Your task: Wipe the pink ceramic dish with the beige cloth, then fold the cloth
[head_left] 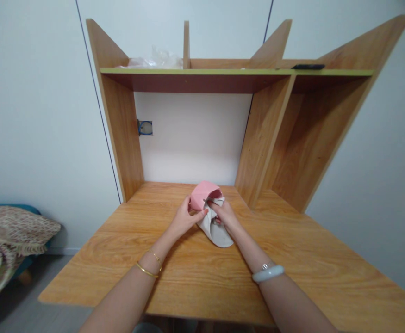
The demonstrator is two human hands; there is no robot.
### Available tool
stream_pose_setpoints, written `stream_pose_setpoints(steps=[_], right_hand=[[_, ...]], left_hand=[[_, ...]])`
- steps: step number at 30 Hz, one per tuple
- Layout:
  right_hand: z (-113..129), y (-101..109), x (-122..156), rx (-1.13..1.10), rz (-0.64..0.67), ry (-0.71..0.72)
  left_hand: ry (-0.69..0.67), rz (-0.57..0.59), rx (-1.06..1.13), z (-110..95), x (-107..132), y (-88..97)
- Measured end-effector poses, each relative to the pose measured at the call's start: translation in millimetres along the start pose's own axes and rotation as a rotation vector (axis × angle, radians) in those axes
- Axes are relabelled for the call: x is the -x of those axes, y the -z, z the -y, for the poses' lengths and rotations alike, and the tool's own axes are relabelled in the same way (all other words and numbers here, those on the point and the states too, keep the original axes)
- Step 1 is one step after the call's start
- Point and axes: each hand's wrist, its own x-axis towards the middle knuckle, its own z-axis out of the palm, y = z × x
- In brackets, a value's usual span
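Wiping, by all appearances, a pink cup point(201, 194) with a pale cloth point(221, 237) over the counter point(202, 286): clamping the cup's side in the left hand point(184, 217), gripping the cloth in the right hand point(227, 215) at the tilted mouth. Calling next, seemingly, for a steady left grip while working the cloth round the inner wall. Showing cloth at the cup's opening, hiding anything deeper. Displaying, above, 2 loaded shelf point(202, 81) compartments: crumpled plastic point(164, 59) at left, a flat black object point(308, 66) at right.
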Motion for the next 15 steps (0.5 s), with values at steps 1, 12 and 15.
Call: stream_pose_setpoints(steps=[1,12,15], right_hand=[[-1,1,-2,0.049,-0.012,0.005],[-13,7,-17,0.491,-0.143,0.233],[-9,6,-14,0.583,-0.146,0.249]], left_hand=[[-0.009,-0.013,-0.029,-1,0,0.3],[0.018,-0.115,-0.632,-16,1,12.8],[0.062,-0.118,-0.767,-22,1,13.8]])
